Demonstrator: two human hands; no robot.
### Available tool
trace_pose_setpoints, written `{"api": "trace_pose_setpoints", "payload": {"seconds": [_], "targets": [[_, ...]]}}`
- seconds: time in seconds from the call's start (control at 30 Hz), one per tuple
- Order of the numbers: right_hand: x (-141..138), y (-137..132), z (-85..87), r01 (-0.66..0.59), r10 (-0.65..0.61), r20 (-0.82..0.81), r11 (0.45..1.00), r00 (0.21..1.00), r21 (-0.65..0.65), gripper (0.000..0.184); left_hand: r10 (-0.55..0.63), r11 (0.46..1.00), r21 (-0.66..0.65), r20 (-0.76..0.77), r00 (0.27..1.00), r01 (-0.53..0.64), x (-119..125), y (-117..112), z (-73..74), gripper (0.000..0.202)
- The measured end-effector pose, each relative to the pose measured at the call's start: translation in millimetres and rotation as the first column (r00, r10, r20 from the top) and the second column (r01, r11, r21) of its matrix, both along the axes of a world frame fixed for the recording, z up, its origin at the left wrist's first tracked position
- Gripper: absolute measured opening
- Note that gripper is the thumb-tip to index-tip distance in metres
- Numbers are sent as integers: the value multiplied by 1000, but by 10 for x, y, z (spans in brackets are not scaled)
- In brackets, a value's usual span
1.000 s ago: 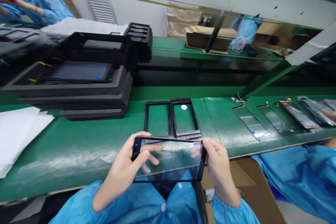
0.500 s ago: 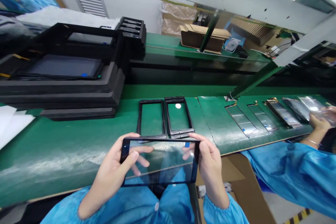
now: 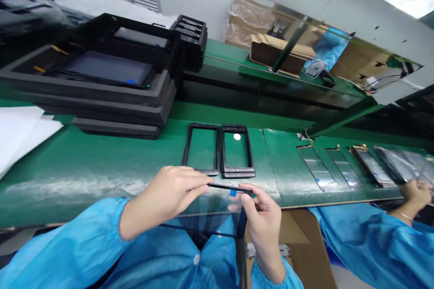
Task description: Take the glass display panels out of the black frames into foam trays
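**Pinching a black-framed glass panel [image 3: 206, 214] in both hands at the front edge of the green bench [image 3: 84, 167]**

Panel position: over the person's lap, overlapping the bench's front edge and tilted, with its black upper edge raised and the glass sloping down toward the body.

The left hand [image 3: 166, 196] has its fingers pressed together and pinches the upper left end of the panel; the thumb cannot be told apart. The right hand [image 3: 262, 221] pinches the black upper edge between thumb and forefinger, just right of a blue tape tab [image 3: 233, 193], with its remaining fingers curled under.

At 12 o'clock from the panel, two open black frames [image 3: 202, 149] lie side by side on the bench. The right-hand one is a small stack [image 3: 237, 174] holding a white round sticker [image 3: 237, 137].

At 10 o'clock stand stacked black foam trays [image 3: 101, 99], with a dark screen panel [image 3: 106, 70] in the top tray. White sheets [image 3: 20, 135] lie at 9 o'clock.

At 2 o'clock, a row of glass strips [image 3: 317, 167] lies on the bench. At 3 o'clock, a co-worker's hand [image 3: 416, 194], wearing a thin bangle [image 3: 402, 217], is near the far end of that row.
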State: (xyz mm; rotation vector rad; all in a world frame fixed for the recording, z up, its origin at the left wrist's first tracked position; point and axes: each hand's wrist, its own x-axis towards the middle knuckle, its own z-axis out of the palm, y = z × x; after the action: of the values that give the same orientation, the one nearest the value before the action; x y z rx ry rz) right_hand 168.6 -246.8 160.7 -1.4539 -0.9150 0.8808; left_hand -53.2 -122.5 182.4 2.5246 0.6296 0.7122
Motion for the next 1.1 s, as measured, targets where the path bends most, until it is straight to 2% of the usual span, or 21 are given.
{"api": "trace_pose_setpoints", "payload": {"seconds": [0.1, 0.23, 0.33, 0.5, 0.63, 0.77, 0.87, 0.93, 1.0, 1.07, 1.1], "targets": [[-20, 35, 24, -13, 13, -32, 1000, 999, 6, 32, 13, 999, 31, 27, 1000, -14, -23, -47, -50, 29], [-33, 60, 9, -19, 19, -64, 1000, 998, -2, 29, 52, 999, 5, -34, 998, -51, -66, -102, -70, 31], [-31, 59, 5, -28, 28, -57, 1000, 998, 5, 27, 82, 996, -13, -101, 992, -83, -100, -111, 6, 33], [-5, 54, 56, -9, 8, -71, 1000, 997, -13, 24, 126, 987, -69, -203, 971, -142, -172, -60, 217, 27], [12, 62, 55, 45, -51, -101, 997, 994, -59, 26, 109, 987, -99, -140, 984, -124, -200, -40, 283, 25], [22, 66, 34, 73, -83, -135, 994, 987, -78, 31, 108, 990, -80, -71, 992, -114, -232, -65, 247, 26], [-1, 81, 44, 77, -85, -106, 994, 991, -78, 32, 106, 990, -77, -96, 990, -114, -216, -93, 218, 29], [-50, 111, 58, 27, -31, -70, 998, 997, -60, 30, 71, 989, -121, -135, 988, -87, -152, -109, 212, 31], [-115, 160, 72, -95, 94, -51, 995, 994, -28, 28, -2, 973, -228, -129, 992, -28, -55, -119, 208, 35], [-156, 218, 82, -215, 214, -83, 977, 973, -1, 31, -47, 926, -376, -69, 996, 18, 38, -123, 195, 34], [-155, 245, 83, -245, 244, -124, 969, 962, 6, 34, -41, 886, -463, -30, 999, 23, 70, -125, 182, 34]]}}
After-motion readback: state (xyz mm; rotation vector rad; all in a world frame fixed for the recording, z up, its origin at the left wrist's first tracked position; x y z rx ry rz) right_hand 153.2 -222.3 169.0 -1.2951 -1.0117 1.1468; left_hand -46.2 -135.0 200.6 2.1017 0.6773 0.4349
